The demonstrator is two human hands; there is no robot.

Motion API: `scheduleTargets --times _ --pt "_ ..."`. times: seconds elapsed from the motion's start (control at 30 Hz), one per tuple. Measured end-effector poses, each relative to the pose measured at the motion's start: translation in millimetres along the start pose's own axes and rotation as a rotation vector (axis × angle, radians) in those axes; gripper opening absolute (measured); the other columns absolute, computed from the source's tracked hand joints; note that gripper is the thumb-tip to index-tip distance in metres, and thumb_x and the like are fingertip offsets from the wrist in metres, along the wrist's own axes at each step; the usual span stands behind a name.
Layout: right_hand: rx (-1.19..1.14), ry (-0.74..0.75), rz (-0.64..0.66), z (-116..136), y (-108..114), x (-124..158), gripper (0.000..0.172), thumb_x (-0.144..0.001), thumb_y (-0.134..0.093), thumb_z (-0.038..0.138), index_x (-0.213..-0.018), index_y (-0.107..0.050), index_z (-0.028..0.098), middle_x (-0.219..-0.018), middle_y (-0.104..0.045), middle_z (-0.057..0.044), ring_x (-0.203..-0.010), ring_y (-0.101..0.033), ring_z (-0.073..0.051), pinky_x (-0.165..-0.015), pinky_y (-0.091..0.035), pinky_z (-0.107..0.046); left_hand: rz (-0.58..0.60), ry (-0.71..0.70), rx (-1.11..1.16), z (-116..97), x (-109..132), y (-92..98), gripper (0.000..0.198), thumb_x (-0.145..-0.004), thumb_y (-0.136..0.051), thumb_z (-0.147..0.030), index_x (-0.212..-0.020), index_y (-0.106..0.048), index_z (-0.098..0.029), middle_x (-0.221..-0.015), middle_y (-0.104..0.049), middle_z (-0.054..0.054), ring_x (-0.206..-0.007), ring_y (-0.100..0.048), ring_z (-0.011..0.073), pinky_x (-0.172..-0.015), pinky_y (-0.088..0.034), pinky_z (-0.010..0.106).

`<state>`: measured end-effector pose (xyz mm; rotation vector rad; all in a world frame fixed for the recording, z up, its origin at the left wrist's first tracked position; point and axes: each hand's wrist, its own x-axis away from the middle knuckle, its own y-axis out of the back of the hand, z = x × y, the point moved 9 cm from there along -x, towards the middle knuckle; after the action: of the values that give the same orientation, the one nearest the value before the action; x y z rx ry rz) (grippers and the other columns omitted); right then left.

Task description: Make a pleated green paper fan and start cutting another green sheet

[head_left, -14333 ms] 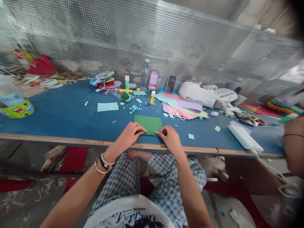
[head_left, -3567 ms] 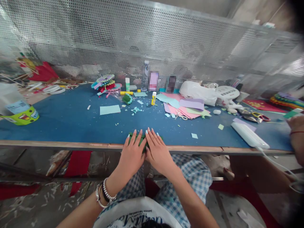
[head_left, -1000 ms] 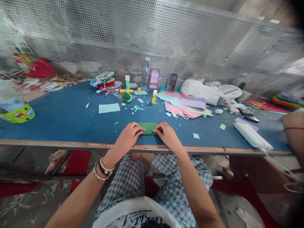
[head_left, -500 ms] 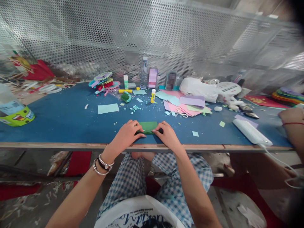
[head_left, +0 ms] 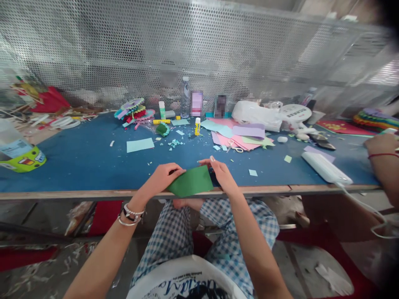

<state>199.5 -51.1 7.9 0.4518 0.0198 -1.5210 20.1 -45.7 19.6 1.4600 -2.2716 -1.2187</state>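
A folded sheet of green paper [head_left: 193,181] is tilted up at the table's front edge, its broad face toward me. My left hand [head_left: 162,177] is closed on its left end, thumb and fingers along the upper left edge. At the other end, my right hand [head_left: 220,173] has its fingers at the upper right corner, partly behind the paper, with one fingertip raised. How firmly the right fingers pinch is hard to see. Beyond the hands lie light blue paper scraps [head_left: 175,143] and a light blue paper rectangle [head_left: 140,145].
Behind stand a yellow glue stick [head_left: 197,126], a water bottle [head_left: 185,97] and a green crumpled paper piece [head_left: 162,129]. Scissors [head_left: 234,146] rest by coloured sheets [head_left: 246,140]. A white power bank [head_left: 326,167] with a cable lies right, near another person's arm [head_left: 384,160].
The green paper has tipped up from lying flat and now shows a larger face, nearer the table edge. My right fingers have shifted from its front edge to its upper corner.
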Motion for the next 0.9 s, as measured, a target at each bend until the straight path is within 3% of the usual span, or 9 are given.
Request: scheduleTargets --times 0.17,0.37,0.63,0.9 --pt "0.350 0.140 0.134 18 -15 5 0.030 -0.086 -0.052 0.044 -0.102 -0.069 0.026 -0.095 -0.066 -0.004 -0.092 -0.056 -0.019 -0.082 -0.042 -0.031 0.038 -0.070 -0.070 -9 -2 -8.9 0.034 -0.090 -0.043 -0.043 -0.087 -0.069 -0.020 -0.090 -0.067 0.004 -0.082 -0.060 0.0170 -0.073 -0.041 0.026" --pt "0.565 0.223 0.186 17 -23 5 0.023 -0.089 -0.051 0.035 -0.103 -0.068 0.028 -0.093 -0.061 -0.004 -0.092 -0.053 -0.018 -0.087 -0.039 -0.034 0.025 -0.068 -0.076 -7 0 -5.9 0.031 -0.089 -0.046 -0.040 -0.086 -0.070 -0.020 -0.089 -0.067 0.003 -0.082 -0.060 0.0163 -0.073 -0.041 0.026" --pt "0.641 0.272 0.204 19 -28 8 0.017 -0.088 -0.053 0.035 -0.090 -0.066 0.023 -0.100 -0.059 -0.005 -0.095 -0.050 -0.020 -0.085 -0.040 -0.035 0.017 -0.093 -0.068 -8 2 -5.1 0.031 -0.090 -0.047 -0.040 -0.086 -0.070 -0.021 -0.089 -0.066 0.003 -0.081 -0.060 0.0159 -0.072 -0.041 0.026" --pt "0.641 0.362 0.263 28 -31 6 0.009 -0.086 -0.056 0.024 -0.081 -0.063 0.021 -0.090 -0.064 -0.002 -0.086 -0.055 -0.017 -0.087 -0.039 -0.034 0.024 -0.146 -0.132 -12 4 -6.0 0.026 -0.088 -0.051 -0.039 -0.089 -0.069 -0.020 -0.089 -0.065 0.003 -0.083 -0.059 0.0162 -0.076 -0.043 0.027"
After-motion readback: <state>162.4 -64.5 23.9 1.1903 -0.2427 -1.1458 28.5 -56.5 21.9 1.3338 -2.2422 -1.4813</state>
